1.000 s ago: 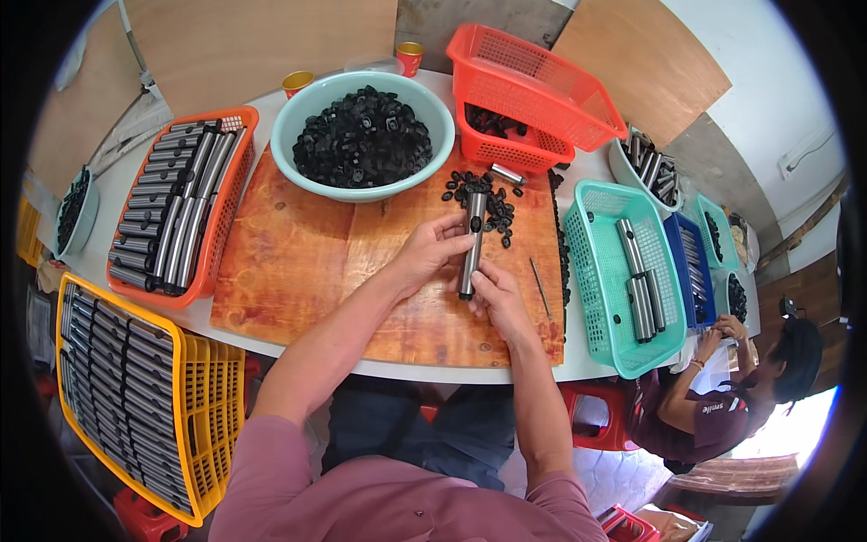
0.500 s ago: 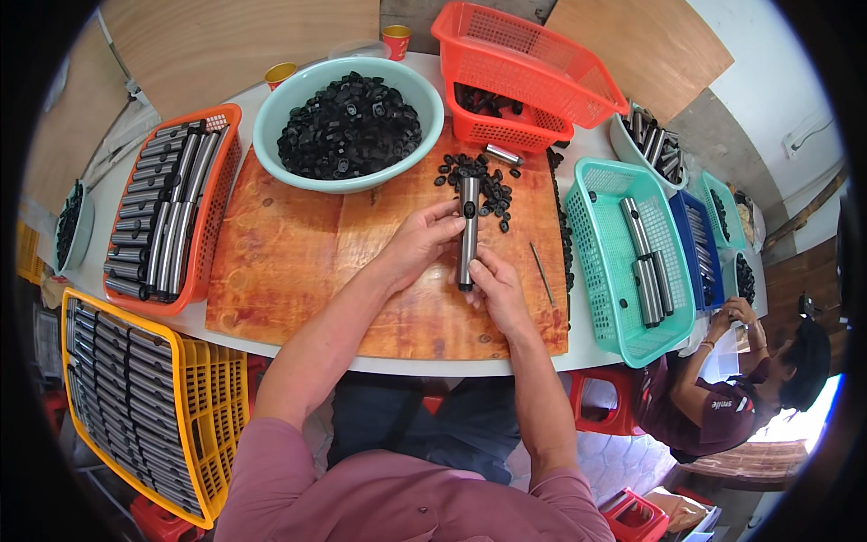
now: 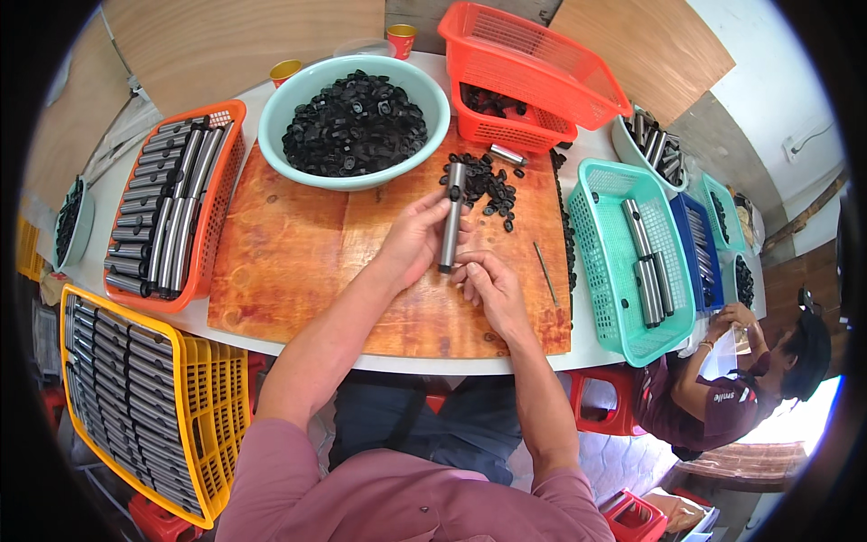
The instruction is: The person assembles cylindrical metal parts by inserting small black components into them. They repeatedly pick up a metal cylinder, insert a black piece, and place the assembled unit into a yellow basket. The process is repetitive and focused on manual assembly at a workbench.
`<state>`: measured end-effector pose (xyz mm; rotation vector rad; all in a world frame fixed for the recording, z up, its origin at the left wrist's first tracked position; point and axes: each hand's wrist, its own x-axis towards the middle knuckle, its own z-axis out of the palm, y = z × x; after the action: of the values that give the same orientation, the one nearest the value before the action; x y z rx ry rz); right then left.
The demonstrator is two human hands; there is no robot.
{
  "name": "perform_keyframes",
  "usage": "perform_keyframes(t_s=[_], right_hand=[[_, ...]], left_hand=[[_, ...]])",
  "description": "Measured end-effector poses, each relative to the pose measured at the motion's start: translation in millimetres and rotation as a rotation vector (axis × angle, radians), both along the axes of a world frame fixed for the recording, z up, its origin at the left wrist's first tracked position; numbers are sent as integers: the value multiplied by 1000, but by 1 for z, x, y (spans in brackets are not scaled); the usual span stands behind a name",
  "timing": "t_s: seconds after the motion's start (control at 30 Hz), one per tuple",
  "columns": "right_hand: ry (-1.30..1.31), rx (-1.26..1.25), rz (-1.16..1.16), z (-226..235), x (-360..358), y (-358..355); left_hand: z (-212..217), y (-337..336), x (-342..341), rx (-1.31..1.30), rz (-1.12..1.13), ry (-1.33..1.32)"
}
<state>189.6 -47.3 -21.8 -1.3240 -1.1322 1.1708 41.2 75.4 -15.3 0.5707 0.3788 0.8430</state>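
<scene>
A silver metal tube [image 3: 451,230] with a black end and a black oval piece on its side is held upright, slightly tilted, over the wooden board [image 3: 298,262]. My left hand [image 3: 417,242] grips it around the middle, thumb in front near the oval piece. Just right of the tube's lower end is my right hand [image 3: 492,287], its fingers curled together; whether something small is in them is hidden. Beyond the hands lies a pile of small black oval pieces [image 3: 492,191]. Another short metal tube [image 3: 508,154] rests behind that pile.
A light blue basin [image 3: 275,149] of black pieces stands at the back. Red baskets [image 3: 533,63] are stacked behind; an orange basket [image 3: 237,149] of tubes is left, a yellow crate [image 3: 212,379] below it. A thin rod [image 3: 545,273] and green basket [image 3: 591,271] lie right, near a co-worker [image 3: 722,397].
The tube has moved left and slightly up in my left hand. My right hand has come off its lower end and now curls beside it.
</scene>
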Motion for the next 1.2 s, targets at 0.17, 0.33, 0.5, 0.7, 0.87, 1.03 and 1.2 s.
perform_keyframes(t_s=[0.17,0.33,0.5,0.7,0.87,1.03,1.2], right_hand=[[-194,28,-100,8,7,2],[-751,236,-283,36,18,36],[-1024,296,-121,35,16,75],[-1124,372,-74,17,-1,87],[-1100,537,-112,4,1,87],[-1062,527,-118,0,0,85],[-1021,536,-185,3,0,84]], left_hand=[[-3,6,-6,-75,75,52],[-1,8,-8,-88,19,94],[2,11,-11,-92,60,73],[-5,18,-15,-153,101,138],[-4,15,-14,-123,44,59],[-3,12,-13,-107,24,3],[-3,10,-11,-89,-7,-58]])
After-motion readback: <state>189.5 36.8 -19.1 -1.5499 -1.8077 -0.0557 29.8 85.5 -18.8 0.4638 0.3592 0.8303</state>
